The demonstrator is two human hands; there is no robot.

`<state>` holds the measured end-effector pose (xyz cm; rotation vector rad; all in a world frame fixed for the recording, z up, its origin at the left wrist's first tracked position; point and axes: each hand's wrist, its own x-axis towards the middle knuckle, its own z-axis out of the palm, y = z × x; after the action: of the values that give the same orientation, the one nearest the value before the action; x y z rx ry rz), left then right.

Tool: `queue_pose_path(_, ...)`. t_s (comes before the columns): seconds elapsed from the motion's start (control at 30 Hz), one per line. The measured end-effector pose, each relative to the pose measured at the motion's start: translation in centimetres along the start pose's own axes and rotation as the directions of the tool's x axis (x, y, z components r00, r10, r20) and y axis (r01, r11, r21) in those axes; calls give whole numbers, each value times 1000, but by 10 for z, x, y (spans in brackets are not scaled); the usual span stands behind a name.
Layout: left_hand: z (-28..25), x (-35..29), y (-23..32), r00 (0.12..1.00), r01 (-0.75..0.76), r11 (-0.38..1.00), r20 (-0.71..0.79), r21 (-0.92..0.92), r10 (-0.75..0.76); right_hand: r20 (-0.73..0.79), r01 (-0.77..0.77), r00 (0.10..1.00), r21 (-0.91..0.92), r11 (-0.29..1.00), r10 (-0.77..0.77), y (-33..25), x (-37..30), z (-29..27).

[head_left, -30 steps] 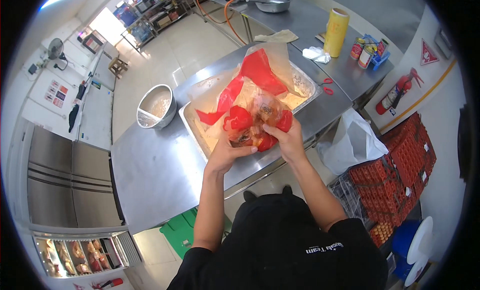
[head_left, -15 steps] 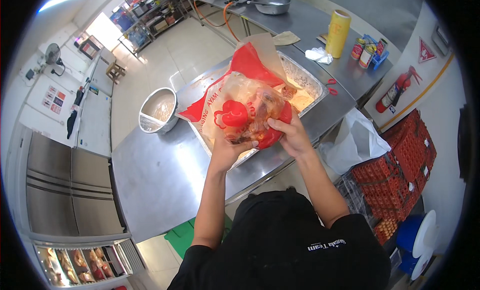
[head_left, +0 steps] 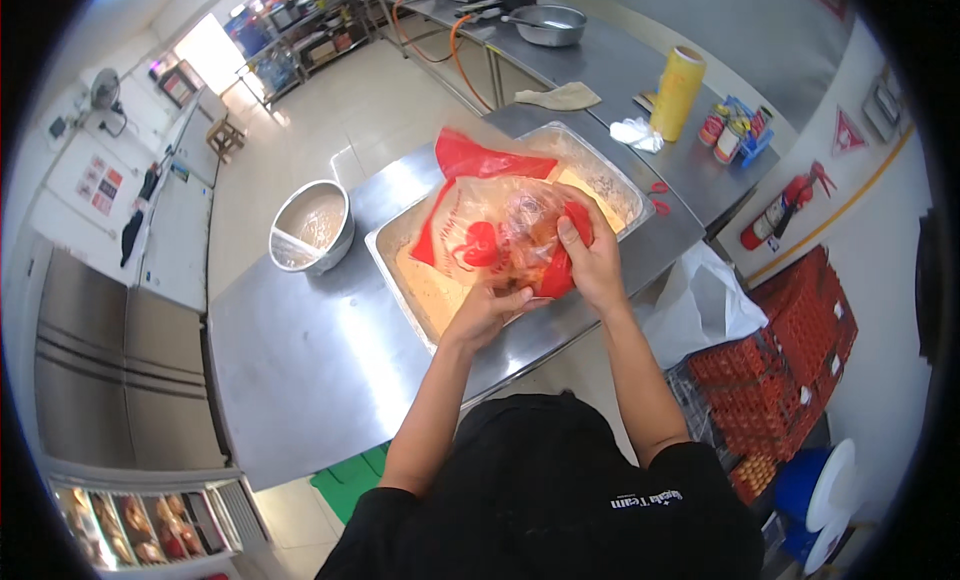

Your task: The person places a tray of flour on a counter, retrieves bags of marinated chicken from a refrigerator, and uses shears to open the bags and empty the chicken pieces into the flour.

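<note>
A clear plastic bag with red print point(head_left: 476, 242) hangs over a metal tray point(head_left: 386, 265), its loose top fanned out to the far left. Reddish-brown food, perhaps pieces of meat, shows through the plastic; its exact kind is unclear. My left hand point(head_left: 485, 314) grips the bag's near lower edge, thumb on top. On the bag's right side, my right hand point(head_left: 598, 263) is closed around a red part, thumb pressed over it. In the tray lies a pale orange layer point(head_left: 432, 292), powder or batter, partly hidden by the bag.
A steel bowl point(head_left: 341, 242) with cling film stands left of the tray. Red-handled scissors point(head_left: 659, 197) lie at its right corner. Behind are crumpled white paper point(head_left: 637, 135), a yellow roll point(head_left: 679, 95) and cans point(head_left: 715, 126). Red crates point(head_left: 765, 355) and a white bag point(head_left: 708, 300) are right.
The bag has tipped and swung, its top folding down leftward, so more of the tray's orange layer shows. Both hands keep their hold and sit slightly farther right.
</note>
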<state>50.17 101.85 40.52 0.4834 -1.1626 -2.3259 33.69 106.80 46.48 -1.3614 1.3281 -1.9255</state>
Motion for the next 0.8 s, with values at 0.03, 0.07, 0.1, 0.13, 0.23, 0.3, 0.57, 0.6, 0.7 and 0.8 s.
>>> queue_pose_path(0.03, 3, 0, -3, 1000, -10, 997, 1, -78, 10, 41, 20, 999, -86, 996, -17, -1, 4, -3)
queue_pose_path(0.07, 7, -2, -4, 1000, -22, 988, -1, -156, 22, 85, 45, 996, -169, 985, -31, -1, 8, -4)
queue_pose_path(0.1, 9, -3, -5, 999, -37, 972, -4, -231, 37, 113, 81, 992, -247, 966, -54, -4, 15, -4)
queue_pose_path(0.13, -4, 0, -17, 999, -1, 958, 37, -286, 12, 145, 116, 987, -318, 941, -73, -7, 20, -1)
queue_pose_path(0.23, -22, -3, -39, 993, 95, 930, 94, -354, -66, 262, 265, 953, -473, 840, -153, -5, 39, 5)
queue_pose_path(0.3, -25, -8, -48, 990, 119, 962, 106, -247, -95, 330, 345, 925, -516, 784, -190, -19, 53, 8)
queue_pose_path(0.57, -37, -34, -56, 997, 66, 958, 64, -279, -50, 526, 442, 843, -560, 701, -111, -32, 89, 15)
queue_pose_path(0.6, -37, -35, -56, 998, 52, 956, 51, -290, -39, 543, 471, 831, -574, 670, -119, -25, 94, 18)
queue_pose_path(0.7, -38, -37, -60, 999, 11, 959, 37, -284, 0, 542, 448, 840, -669, 594, -23, -25, 102, 25)
queue_pose_path(0.8, -39, -36, -62, 999, -8, 964, 34, -266, 18, 514, 426, 855, -622, 657, -67, -28, 109, 23)
